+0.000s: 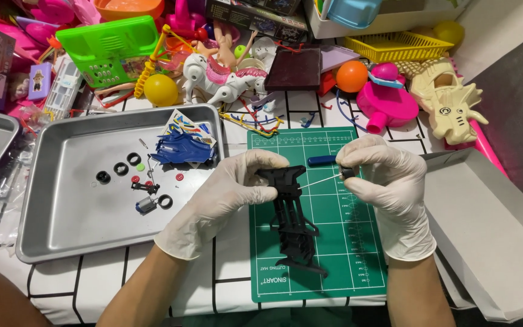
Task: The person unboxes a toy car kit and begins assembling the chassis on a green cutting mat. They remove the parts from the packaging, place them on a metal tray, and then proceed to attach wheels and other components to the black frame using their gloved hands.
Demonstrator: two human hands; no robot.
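Black chassis: frame centre, gripped by left hand.
Axle rod: pinched in right hand; keep level, aligned.

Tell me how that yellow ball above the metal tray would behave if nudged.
The yellow ball is round and smooth, so it would likely roll, though the crowded toys around it should stop it soon. It looks like hollow plastic, probably light.

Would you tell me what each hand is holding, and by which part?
The left hand grips the black toy chassis at its top end; the right hand pinches a thin metal axle by its black tip.
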